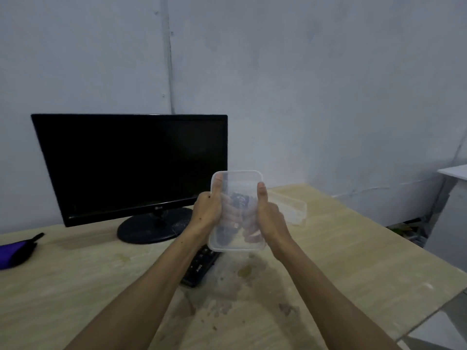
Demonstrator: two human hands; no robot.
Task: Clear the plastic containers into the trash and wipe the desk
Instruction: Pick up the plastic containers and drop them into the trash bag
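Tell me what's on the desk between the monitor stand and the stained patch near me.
A black remote control lies there, partly hidden under the held clear container, seen in the head view.

Clear, smooth plastic container (237, 210); matt, stained pale wood-grain desk (341, 261); glossy black monitor (131, 165).

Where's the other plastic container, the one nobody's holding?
In the head view, the second container lies on the desk, right of the monitor, just behind the right hand.

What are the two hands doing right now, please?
Left hand: grips the left edge of the clear plastic container, thumb on its face.
Right hand: grips the right edge of the same container, held above the desk.
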